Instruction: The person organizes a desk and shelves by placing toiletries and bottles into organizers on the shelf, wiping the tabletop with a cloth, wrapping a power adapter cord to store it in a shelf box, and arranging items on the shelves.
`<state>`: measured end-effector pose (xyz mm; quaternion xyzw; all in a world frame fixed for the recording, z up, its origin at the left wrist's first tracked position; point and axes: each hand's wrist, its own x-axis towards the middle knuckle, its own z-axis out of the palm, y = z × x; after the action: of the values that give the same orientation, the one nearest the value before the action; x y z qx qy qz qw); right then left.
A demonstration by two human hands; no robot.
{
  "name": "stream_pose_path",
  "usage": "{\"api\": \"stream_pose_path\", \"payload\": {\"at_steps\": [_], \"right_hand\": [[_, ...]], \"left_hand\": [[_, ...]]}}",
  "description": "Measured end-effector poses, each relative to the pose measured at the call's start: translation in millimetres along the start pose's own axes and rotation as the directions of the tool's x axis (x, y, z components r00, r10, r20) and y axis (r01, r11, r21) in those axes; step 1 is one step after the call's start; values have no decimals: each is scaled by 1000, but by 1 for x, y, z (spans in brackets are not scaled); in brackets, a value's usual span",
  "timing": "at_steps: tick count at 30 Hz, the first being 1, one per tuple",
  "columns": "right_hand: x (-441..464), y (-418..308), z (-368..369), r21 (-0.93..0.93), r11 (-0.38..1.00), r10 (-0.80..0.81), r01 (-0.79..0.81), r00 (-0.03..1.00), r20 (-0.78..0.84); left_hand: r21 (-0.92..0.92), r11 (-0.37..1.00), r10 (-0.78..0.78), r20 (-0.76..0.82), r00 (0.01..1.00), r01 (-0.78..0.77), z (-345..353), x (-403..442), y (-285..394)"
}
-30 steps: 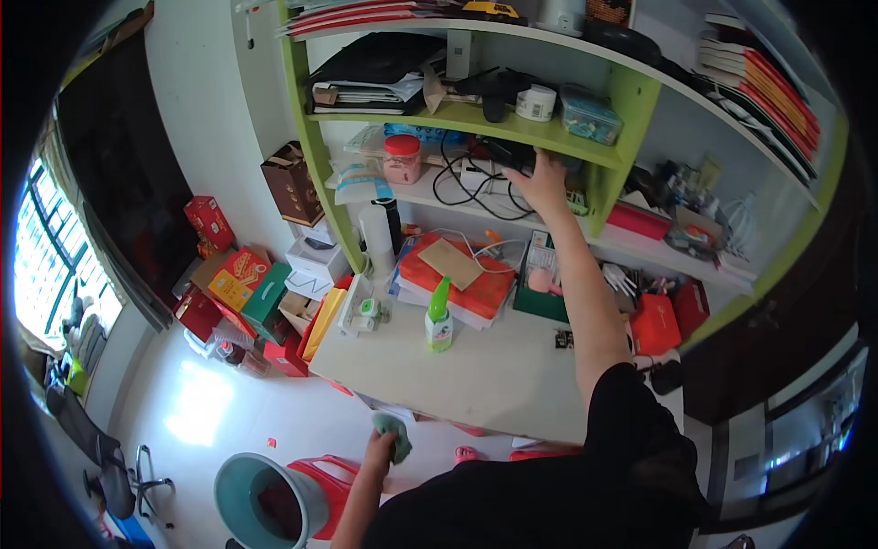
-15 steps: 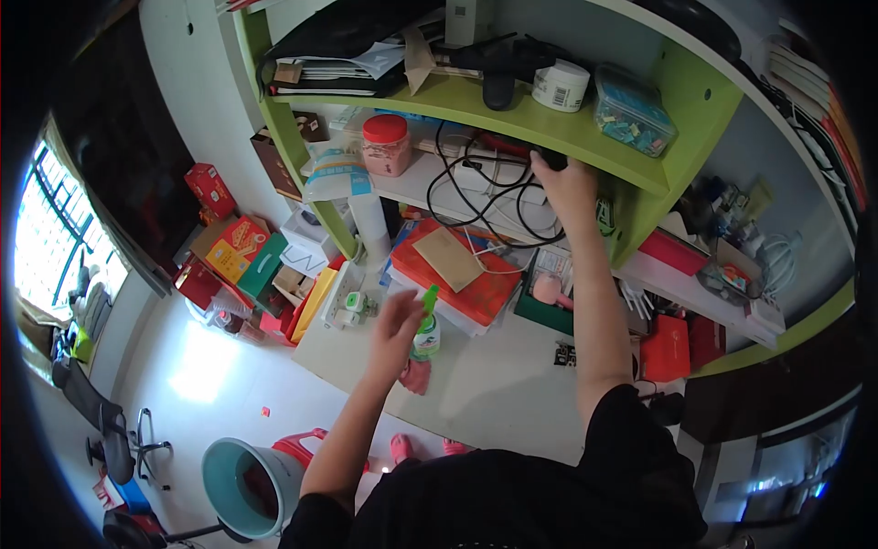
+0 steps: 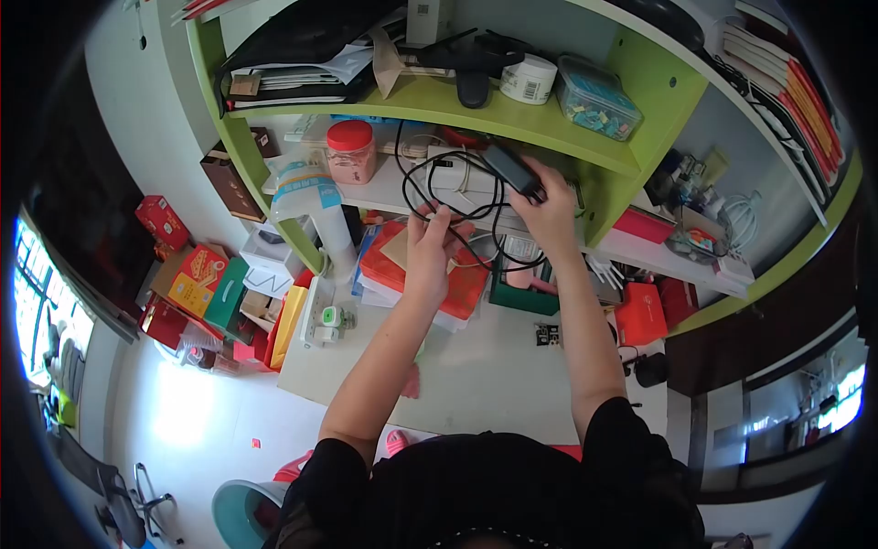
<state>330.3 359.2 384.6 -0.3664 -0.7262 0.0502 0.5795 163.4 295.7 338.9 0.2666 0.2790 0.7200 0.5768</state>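
While the right hand holds a black power adapter, the left hand meets the loops of black cable

As the shelf unit fills the upper part of the view, its green board runs above both hands, with a white shelf beneath it. Below stands the pale desk, its front edge close to the person's black shirt. On the floor to the left sits a blue-green bucket, cut off by the lower edge of the view. Toward the back of the desk lies a red folder, partly behind the left hand, and just to its right is a dark green box.

A clear plastic tub rests on the green board, and a red-lidded jar stands on the white shelf at the left.

The right hand's thumb and fingers are closed around the near end of the adapter, which is held tilted in front of the white shelf, below the green board. The left hand's fingers are loosely curled, partly spread, with the cable passing at their tips; whether they pinch it, I cannot tell. The cable's loops hang between the two hands, some dropping in front of the dark green box.
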Motion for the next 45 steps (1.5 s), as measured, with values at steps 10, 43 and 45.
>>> {"api": "stream_pose_path", "payload": {"at_steps": [10,43,45], "right_hand": [[49,24,24,-79,981,195,-178,922,336],[17,1,8,-164,982,140,-96,949,283],[26,21,22,-230,968,188,-99,893,408]], "left_hand": [[-136,973,-183,19,983,184,7,23,12],[-173,978,-51,338,940,116,-41,-24,57],[-194,975,-25,400,916,112,-41,-33,67]]}}
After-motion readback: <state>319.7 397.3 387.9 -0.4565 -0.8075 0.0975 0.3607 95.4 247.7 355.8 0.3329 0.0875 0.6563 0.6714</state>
